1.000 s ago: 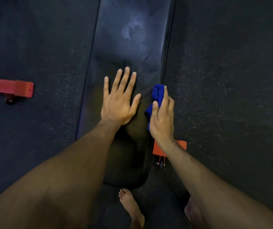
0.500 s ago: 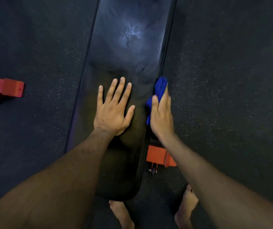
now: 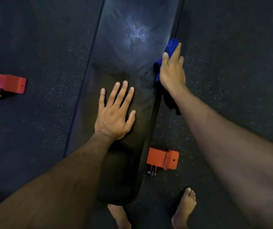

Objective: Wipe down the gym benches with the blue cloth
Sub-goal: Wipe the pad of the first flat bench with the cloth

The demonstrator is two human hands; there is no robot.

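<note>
The right hand [image 3: 172,71] presses the cloth [image 3: 170,47] on the bench's [image 3: 124,63] right edge, fingers curled over it. The left hand [image 3: 114,116] lies flat, fingers spread, mid-bench; bare pad stretches beyond.

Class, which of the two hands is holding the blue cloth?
The right hand, pressing the blue cloth on the bench's right edge; the left hand lies flat, empty.

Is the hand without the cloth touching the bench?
Touching. The head view shows the left hand lying flat, fingers spread, on the black bench pad, with no gap under the palm.
</note>
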